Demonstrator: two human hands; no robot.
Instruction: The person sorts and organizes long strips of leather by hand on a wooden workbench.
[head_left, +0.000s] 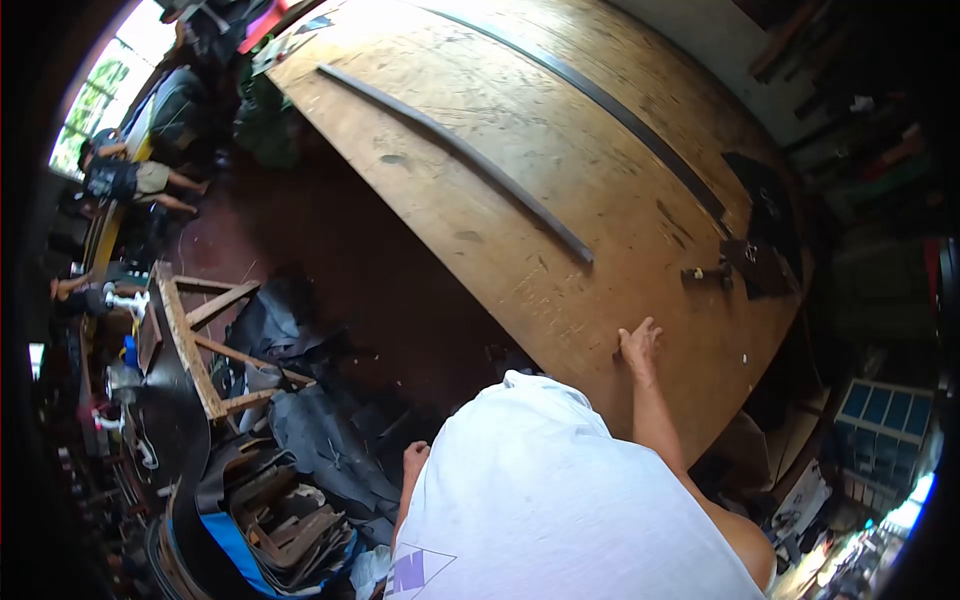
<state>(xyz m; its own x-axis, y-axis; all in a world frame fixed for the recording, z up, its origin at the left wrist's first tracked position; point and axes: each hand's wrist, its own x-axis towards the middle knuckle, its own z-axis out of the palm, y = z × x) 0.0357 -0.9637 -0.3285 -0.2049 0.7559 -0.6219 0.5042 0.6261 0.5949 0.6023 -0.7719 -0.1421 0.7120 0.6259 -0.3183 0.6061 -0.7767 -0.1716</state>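
Note:
My right hand [641,348] rests on the near end of the wooden table [500,220], its fingers apart and nothing in them. Beyond it lies a small dark tool with a short handle [706,274], perhaps a hammer. Dark, leather-like pieces [765,215] lie beside that tool. One long, narrow dark strip [465,153] runs along the table, slightly bent; a wider flat strip [610,105] lies farther across. Down at my side, off the table, my left hand [416,458] has its fingers curled in, with nothing visible in them.
Left of the table, a wooden frame [205,345] stands by heaped dark sheets [325,440]. A blue-sided container [235,550] holds scraps. Another person [130,178] is at the far left. A blue-paned rack [885,420] is at the right.

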